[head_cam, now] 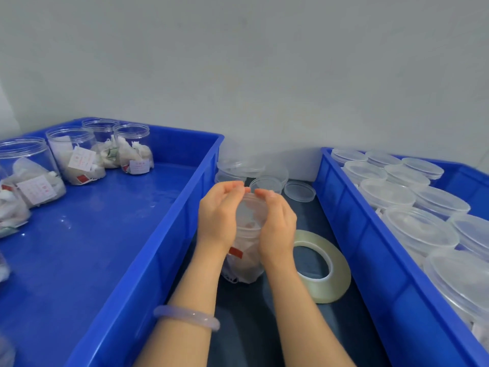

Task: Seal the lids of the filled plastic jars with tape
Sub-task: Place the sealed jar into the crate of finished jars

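The clear round plastic jar [244, 250], filled with white sachets, stands upright on the dark blue-grey work surface [251, 327] in the gap between two crates. The left hand [218, 213] and right hand [276, 221] both curl round its upper end, fingertips nearly meeting over the translucent lid [247, 205]. Neither hand is free.

The step in hand appears to be seating the lid, or pressing tape down along its seam; no tape strip can be made out.

1. Hold the jar body steady with one hand and work round the seam with the other.
2. Keep pressure even, so that the lid sits level before tape bridges lid and wall.
3. Smooth out creases (thin clear tape folds on itself readily).

The wide roll of clear adhesive tape [341, 271] lies flat just beside the jar on the right, within easy reach.

Surroundings:
- The blue plastic crate on the left [158, 260] holds filled jars with open tops [71, 154].
- The blue plastic crate on the right [370, 247] holds jars with lids on [418, 229].
- Loose clear lids [300, 191] lie behind the hands, near the pale grey wall [238, 62].
- A pale lilac bangle [186, 316] sits on the left forearm.
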The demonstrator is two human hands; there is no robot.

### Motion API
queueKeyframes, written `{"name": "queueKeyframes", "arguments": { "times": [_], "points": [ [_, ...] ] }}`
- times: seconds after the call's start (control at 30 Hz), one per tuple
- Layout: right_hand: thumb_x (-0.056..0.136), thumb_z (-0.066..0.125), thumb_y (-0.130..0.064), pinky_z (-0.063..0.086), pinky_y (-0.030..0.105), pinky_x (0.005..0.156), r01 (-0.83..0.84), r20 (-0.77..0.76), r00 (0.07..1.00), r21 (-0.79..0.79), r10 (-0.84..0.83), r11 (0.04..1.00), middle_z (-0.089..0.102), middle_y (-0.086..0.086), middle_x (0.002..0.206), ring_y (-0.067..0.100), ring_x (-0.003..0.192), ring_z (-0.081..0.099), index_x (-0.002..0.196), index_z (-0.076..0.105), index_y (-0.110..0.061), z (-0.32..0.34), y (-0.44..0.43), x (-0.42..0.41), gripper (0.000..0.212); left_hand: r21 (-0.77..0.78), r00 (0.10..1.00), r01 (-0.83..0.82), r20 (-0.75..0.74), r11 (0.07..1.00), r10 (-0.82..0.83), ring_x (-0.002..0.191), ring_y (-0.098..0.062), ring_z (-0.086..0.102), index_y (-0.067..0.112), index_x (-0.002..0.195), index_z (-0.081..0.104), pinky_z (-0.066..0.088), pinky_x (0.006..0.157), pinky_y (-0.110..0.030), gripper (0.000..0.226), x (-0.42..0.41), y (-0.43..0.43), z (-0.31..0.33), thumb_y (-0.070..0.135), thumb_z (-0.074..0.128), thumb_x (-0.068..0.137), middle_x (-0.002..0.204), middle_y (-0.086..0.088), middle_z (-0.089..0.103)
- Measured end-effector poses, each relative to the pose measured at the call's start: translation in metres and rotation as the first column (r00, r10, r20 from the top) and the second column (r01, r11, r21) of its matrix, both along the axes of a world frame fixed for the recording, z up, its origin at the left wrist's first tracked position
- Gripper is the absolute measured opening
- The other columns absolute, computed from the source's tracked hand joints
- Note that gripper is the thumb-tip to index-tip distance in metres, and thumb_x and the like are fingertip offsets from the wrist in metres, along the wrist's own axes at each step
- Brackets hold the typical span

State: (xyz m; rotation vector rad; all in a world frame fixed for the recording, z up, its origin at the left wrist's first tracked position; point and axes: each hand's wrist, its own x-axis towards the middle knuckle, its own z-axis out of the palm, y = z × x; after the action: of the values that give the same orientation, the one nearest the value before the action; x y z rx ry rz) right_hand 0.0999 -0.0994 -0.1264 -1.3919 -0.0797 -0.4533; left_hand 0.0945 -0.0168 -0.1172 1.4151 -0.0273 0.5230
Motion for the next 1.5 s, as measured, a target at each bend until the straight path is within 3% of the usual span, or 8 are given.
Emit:
{"name": "queueKeyframes", "arguments": {
  "times": [0.2, 0.4, 0.57, 0.8, 0.93, 1.17, 1.37, 1.5],
  "points": [
    [0.099, 0.039, -0.014, 0.030, 0.000, 0.086, -0.085, -0.111, 0.991, -0.150, 0.069, 0.985, 0.046, -0.021, 0.124, -0.006, 0.116, 0.041, 0.137, 0.047, -0.020, 0.003, -0.007, -0.006, 0.039, 0.026, 0.994, -0.106, 0.025, 0.994, 0.106, 0.093, 0.002, 0.061, 0.023, 0.099, 0.062, 0.046, 0.080, -0.012, 0.027, -0.004, -0.008, -0.005, 0.031, 0.049, 0.077, 0.099, 0.007, 0.067],
    [0.092, 0.055, -0.041, 0.044, 0.020, 0.094, -0.006, -0.115, 0.993, -0.127, -0.009, 0.992, 0.062, -0.003, 0.122, 0.007, 0.112, 0.055, 0.126, 0.058, -0.011, 0.011, 0.002, -0.018, 0.045, 0.039, 0.997, -0.074, 0.010, 0.996, 0.073, 0.099, 0.009, 0.054, 0.020, 0.113, 0.058, 0.044, 0.080, -0.008, 0.021, -0.002, -0.009, -0.007, 0.024, 0.059, 0.092, 0.104, 0.019, 0.058],
    [0.084, 0.047, -0.035, 0.050, 0.031, 0.084, 0.178, -0.015, 0.983, -0.210, -0.185, 0.961, 0.069, -0.004, 0.099, 0.012, 0.094, 0.062, 0.103, 0.067, -0.016, 0.006, 0.007, -0.017, 0.033, 0.048, 0.991, -0.130, 0.015, 0.990, 0.130, 0.090, -0.004, 0.059, 0.019, 0.099, 0.064, 0.046, 0.071, -0.014, 0.025, -0.001, -0.010, -0.005, 0.029, 0.049, 0.081, 0.092, 0.014, 0.062],
    [0.071, 0.041, -0.025, 0.042, 0.005, 0.081, 0.076, 0.003, 0.997, -0.073, -0.077, 0.994, 0.058, -0.024, 0.105, -0.014, 0.098, 0.054, 0.117, 0.053, -0.028, -0.006, 0.004, -0.014, 0.047, -0.025, 0.997, 0.039, -0.059, 0.999, -0.041, 0.112, -0.003, 0.056, 0.017, 0.127, 0.055, 0.045, 0.093, -0.018, 0.044, 0.002, -0.007, -0.015, 0.026, 0.059, 0.084, 0.122, 0.008, 0.059],
    [0.073, 0.038, -0.030, 0.044, 0.015, 0.085, 0.072, -0.073, 0.994, -0.083, -0.079, 0.994, 0.058, -0.015, 0.113, 0.003, 0.106, 0.055, 0.127, 0.052, -0.022, -0.009, 0.004, -0.015, 0.056, -0.048, 0.991, -0.029, -0.130, 0.998, 0.022, 0.082, -0.009, 0.065, 0.018, 0.085, 0.070, 0.048, 0.067, -0.023, 0.031, -0.001, -0.009, -0.019, 0.034, 0.049, 0.068, 0.079, 0.008, 0.070],
    [0.092, 0.041, -0.018, 0.033, 0.025, 0.070, 0.042, -0.265, 0.959, -0.212, -0.099, 0.976, 0.060, -0.001, 0.094, 0.016, 0.087, 0.051, 0.108, 0.062, -0.012, 0.032, -0.005, -0.017, 0.026, -0.051, 0.959, -0.195, -0.220, 0.979, 0.180, 0.073, -0.023, 0.057, 0.018, 0.064, 0.060, 0.046, 0.062, -0.033, 0.027, -0.005, -0.019, 0.012, 0.012, 0.047, 0.087, 0.068, 0.002, 0.060],
    [0.075, 0.041, -0.034, 0.043, 0.031, 0.080, 0.263, 0.203, 0.956, -0.264, -0.214, 0.928, 0.068, 0.010, 0.103, 0.018, 0.089, 0.057, 0.105, 0.066, -0.010, 0.153, -0.060, -0.015, 0.045, -0.338, 0.992, -0.025, 0.109, 0.941, 0.066, 0.077, -0.020, 0.056, 0.021, 0.059, 0.063, 0.048, 0.078, -0.042, 0.021, -0.001, -0.085, 0.123, 0.023, 0.052, 0.076, 0.067, -0.003, 0.060],
    [0.090, 0.046, -0.019, 0.043, 0.034, 0.087, 0.486, 0.337, 0.861, -0.317, -0.382, 0.815, 0.068, 0.011, 0.104, 0.027, 0.102, 0.060, 0.110, 0.064, -0.010, 0.192, -0.156, -0.006, 0.028, 0.018, 0.982, 0.139, 0.126, 0.990, -0.140, 0.096, -0.026, 0.058, 0.010, 0.088, 0.065, 0.046, 0.085, -0.032, 0.018, 0.017, -0.162, 0.171, 0.018, 0.050, 0.093, 0.098, -0.014, 0.065]
  ]
}}
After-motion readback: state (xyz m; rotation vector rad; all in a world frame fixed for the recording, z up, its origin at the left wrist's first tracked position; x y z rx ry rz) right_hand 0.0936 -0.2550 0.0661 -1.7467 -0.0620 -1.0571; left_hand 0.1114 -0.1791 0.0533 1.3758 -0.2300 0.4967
